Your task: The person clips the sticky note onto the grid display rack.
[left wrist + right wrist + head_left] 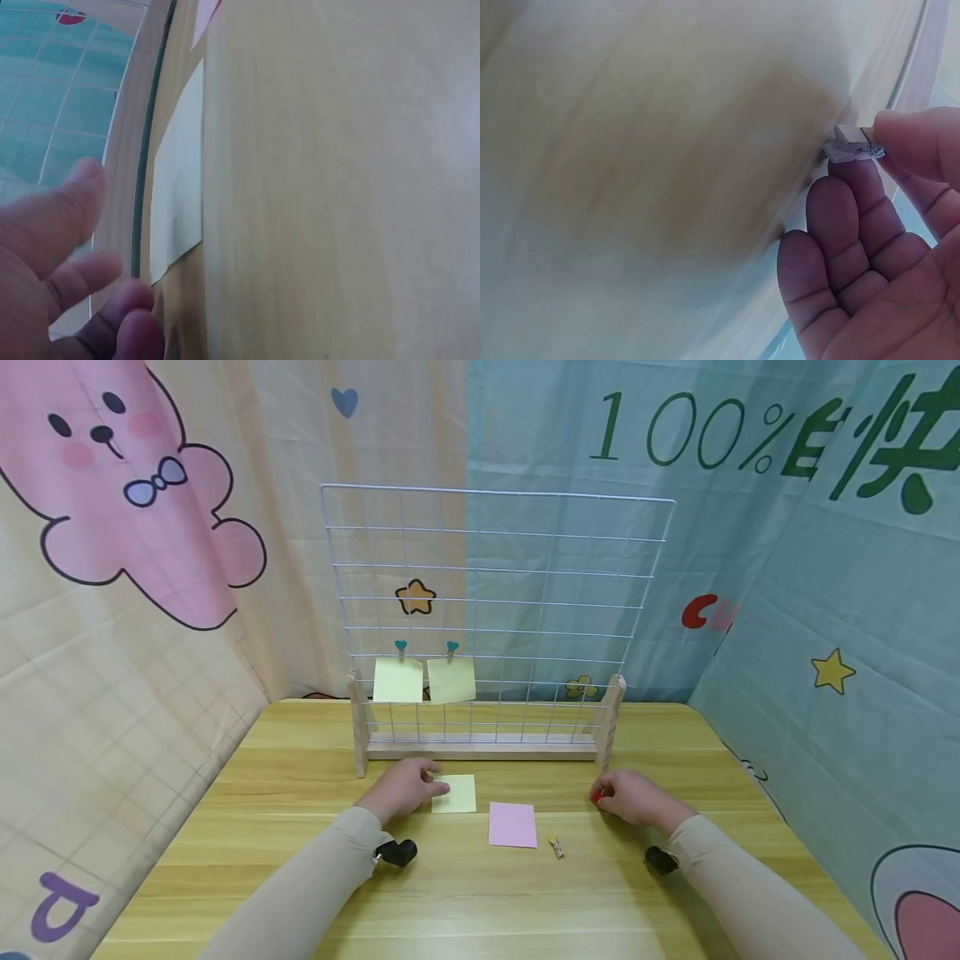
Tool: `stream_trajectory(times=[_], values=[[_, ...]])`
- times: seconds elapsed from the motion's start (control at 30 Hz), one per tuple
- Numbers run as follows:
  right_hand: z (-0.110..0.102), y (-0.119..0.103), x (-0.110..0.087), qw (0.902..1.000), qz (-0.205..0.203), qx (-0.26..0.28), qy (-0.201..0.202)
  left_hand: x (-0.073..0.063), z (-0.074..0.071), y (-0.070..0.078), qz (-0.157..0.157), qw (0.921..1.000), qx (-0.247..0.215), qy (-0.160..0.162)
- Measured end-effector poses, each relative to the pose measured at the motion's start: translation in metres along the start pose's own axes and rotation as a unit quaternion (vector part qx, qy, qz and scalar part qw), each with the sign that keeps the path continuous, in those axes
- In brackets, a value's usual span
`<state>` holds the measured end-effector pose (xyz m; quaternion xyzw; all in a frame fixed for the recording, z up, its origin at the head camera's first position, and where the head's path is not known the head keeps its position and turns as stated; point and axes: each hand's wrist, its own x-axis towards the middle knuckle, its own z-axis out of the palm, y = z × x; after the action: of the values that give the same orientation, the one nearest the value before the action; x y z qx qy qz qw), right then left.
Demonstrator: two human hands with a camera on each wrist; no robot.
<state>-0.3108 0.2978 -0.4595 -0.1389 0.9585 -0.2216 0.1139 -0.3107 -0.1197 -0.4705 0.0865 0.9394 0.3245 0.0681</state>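
My right hand pinches a small wooden clothespin between thumb and fingers, low over the table; a bit of red shows on it in the head view. My left hand is at the left edge of a pale yellow sticky note lying on the table. In the left wrist view its fingers are loosely bent, with nothing between them, and the note lies just beyond. To the right is a pink sticky note, with a second clothespin beside it.
Behind the hands stands a white wire grid in a wooden base. Two yellow notes hang low on its left side from clothespins with teal hearts. Printed curtains surround the wooden table.
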Motion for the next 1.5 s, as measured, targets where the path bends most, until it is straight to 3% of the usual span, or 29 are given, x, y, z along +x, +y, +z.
stream_trajectory(times=[0.33, 0.67, 0.83, 1.07, 1.5], values=[[-0.002, 0.000, -0.003, 0.9998, -0.021, -0.001, 0.004, -0.002, -0.005, -0.001, 0.015, 0.9965, 0.071, -0.043], [-0.004, -0.004, -0.005, 0.9996, -0.024, 0.012, 0.010, 0.004, 0.002, -0.003, 0.008, 0.9936, 0.112, -0.015], [-0.005, -0.005, -0.006, 0.9994, -0.018, 0.024, 0.016, 0.005, 0.002, -0.003, 0.013, 0.9959, 0.089, -0.003], [-0.006, -0.007, -0.009, 0.9984, -0.009, 0.052, 0.022, 0.005, 0.001, -0.003, 0.016, 0.9998, 0.010, 0.005], [-0.005, -0.009, -0.011, 0.9965, -0.035, 0.070, 0.029, 0.004, 0.000, -0.002, 0.011, 0.9995, -0.028, 0.004]])
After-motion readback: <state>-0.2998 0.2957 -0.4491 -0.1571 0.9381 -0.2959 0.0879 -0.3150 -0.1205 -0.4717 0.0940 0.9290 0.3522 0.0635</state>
